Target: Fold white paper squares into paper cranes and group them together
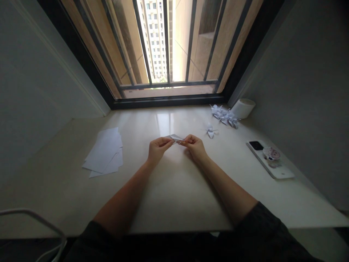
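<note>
Between my two hands is a small folded piece of white paper (176,137), raised a little over the pale tabletop. My left hand (159,147) pinches its left end between thumb and fingers. At the other end, my right hand (195,146) grips the paper with its fingers curled in. The fingertips hide part of the folds. A folded paper crane (210,132) lies just beyond my right hand. Farther back, several similar paper cranes (224,115) are heaped together.
A stack of white paper sheets (102,149) lies on the left. To the right rests a white phone (272,162) with a round grip on its back. A white paper roll (243,108) stands beside the heap. A white cable (32,214) crosses the lower left, and a barred window (167,98) is behind.
</note>
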A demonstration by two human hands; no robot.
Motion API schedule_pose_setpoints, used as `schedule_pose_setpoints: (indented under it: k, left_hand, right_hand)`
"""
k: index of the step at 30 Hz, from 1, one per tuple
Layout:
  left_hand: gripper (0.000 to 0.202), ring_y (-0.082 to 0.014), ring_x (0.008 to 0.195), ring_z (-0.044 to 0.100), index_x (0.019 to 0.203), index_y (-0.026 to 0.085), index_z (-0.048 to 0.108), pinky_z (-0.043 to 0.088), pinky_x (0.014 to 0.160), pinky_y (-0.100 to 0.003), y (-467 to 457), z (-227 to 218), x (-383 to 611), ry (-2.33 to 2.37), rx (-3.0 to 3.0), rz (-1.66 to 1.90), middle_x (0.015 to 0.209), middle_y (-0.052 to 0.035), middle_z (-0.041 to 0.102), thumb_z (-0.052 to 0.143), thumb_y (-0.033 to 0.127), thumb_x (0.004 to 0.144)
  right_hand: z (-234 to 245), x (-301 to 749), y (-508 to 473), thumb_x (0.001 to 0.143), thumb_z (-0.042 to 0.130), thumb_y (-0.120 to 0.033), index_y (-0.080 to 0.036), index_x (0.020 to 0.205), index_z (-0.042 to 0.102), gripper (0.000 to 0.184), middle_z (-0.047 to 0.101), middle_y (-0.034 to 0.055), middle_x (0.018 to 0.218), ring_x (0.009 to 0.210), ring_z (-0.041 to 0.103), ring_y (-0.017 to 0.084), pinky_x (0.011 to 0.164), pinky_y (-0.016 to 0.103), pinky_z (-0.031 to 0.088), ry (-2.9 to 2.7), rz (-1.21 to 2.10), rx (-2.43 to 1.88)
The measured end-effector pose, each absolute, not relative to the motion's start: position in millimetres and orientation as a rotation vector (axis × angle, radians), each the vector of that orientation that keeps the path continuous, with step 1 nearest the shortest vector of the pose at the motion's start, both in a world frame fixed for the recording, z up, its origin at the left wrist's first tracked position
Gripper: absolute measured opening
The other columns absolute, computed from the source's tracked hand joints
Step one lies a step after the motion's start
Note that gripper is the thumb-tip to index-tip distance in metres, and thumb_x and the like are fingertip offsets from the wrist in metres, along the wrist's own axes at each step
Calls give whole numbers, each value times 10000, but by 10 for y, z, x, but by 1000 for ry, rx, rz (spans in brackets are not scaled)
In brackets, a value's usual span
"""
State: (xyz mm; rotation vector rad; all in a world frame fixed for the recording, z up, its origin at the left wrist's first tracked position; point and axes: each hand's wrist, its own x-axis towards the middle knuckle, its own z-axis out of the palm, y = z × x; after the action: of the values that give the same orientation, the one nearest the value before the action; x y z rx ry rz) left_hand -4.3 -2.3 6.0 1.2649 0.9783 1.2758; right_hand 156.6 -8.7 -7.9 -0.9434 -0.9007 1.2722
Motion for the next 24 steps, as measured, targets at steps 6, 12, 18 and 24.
schedule_pose_setpoints:
  k: [6, 12, 18, 24]
  left_hand:
    - [266, -155, 725, 666, 759, 133, 679, 535, 730, -301, -5, 22, -40, 969, 1241, 1276, 808, -60, 719, 770, 341, 620]
    - [314, -124, 676, 662, 724, 163, 506, 522, 654, -238, -1, 12, -36, 917, 1215, 1318, 727, -4, 705, 774, 290, 623]
    - [421, -125, 607, 655, 721, 188, 378, 521, 601, -234, 6, 47, -25, 922, 1212, 1313, 669, 16, 690, 772, 299, 625]
    - [470, -131, 581, 655, 812, 202, 372, 530, 623, -253, 3, 68, -20, 973, 1192, 1298, 627, 30, 680, 772, 351, 615]
  right_hand:
    - [-65, 1558, -97, 457, 848, -348, -200, 573, 524, 375, 604, -49, 550, 546, 585, 123, 591, 270, 483, -881, 1295, -946]
    - [-47, 1551, -109, 448, 851, -340, -191, 588, 535, 376, 610, -49, 567, 559, 587, 116, 592, 256, 476, -853, 1312, -945]
    - [-11, 1557, -101, 433, 853, -274, -186, 573, 542, 352, 602, -59, 543, 551, 588, 101, 628, 249, 476, -814, 1325, -934]
    - [-27, 1567, -96, 464, 840, -289, -186, 615, 570, 325, 631, -43, 544, 571, 616, 126, 637, 264, 481, -850, 1304, -983]
